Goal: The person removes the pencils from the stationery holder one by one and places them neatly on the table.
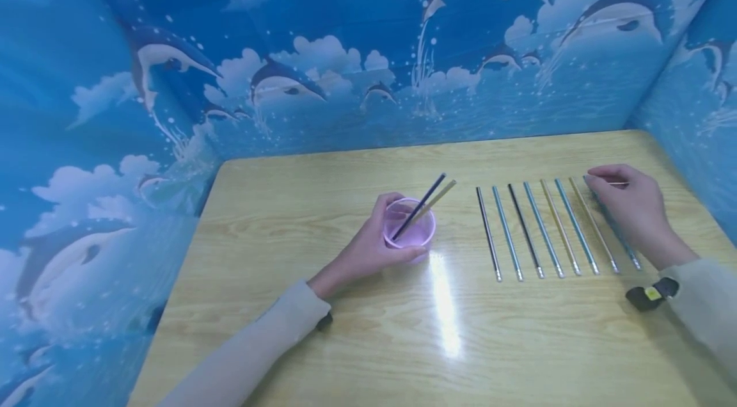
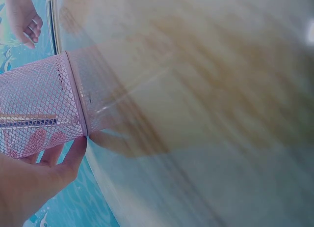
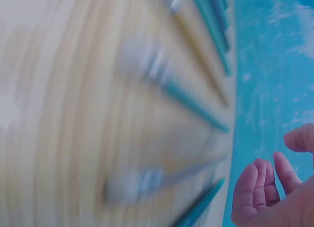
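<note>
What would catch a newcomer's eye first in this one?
A pink mesh cup near the middle of the wooden table, gripped by the left hand, with two chopsticks leaning in it. To its right lies a neat row of chopsticks, the right hand at its far end.

Wooden table [image 1: 368, 343] with pink cup [image 1: 410, 232], 8 chopsticks [image 1: 541, 231]

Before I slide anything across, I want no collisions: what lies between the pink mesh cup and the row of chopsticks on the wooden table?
Head view: only bare wooden table separates the pink mesh cup from the row of chopsticks.
</note>
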`<state>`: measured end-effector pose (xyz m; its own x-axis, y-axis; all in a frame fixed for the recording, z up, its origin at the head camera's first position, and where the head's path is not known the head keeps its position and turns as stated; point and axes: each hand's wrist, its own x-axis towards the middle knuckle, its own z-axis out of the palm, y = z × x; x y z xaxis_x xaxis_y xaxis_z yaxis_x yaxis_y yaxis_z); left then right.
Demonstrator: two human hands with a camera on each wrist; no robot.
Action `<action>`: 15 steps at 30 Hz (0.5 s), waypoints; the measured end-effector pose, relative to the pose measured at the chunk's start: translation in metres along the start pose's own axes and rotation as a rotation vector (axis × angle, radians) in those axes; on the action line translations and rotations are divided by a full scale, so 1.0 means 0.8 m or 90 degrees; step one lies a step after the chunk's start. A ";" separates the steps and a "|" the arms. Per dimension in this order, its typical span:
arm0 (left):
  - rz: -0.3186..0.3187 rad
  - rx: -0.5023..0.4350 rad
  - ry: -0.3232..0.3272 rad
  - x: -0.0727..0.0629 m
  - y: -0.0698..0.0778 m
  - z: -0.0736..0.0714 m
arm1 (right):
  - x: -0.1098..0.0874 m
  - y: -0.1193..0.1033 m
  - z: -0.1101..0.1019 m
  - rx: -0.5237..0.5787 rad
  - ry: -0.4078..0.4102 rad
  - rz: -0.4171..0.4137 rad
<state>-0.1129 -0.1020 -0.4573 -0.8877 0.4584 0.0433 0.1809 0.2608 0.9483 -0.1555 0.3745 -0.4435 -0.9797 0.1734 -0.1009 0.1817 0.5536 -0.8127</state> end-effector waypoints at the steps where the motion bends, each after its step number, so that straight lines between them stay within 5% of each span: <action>1: 0.000 0.001 0.001 0.000 0.000 0.000 | -0.004 -0.005 0.003 0.037 -0.002 0.003; 9: 0.006 0.001 0.000 0.000 0.000 -0.001 | -0.030 -0.051 0.027 0.291 0.003 -0.017; 15: 0.013 -0.008 0.003 0.000 -0.002 0.000 | -0.044 -0.080 0.052 0.320 0.002 -0.052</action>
<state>-0.1130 -0.1026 -0.4585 -0.8857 0.4598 0.0648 0.1944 0.2405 0.9510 -0.1365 0.2989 -0.4120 -0.9886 0.1485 -0.0246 0.0405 0.1049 -0.9937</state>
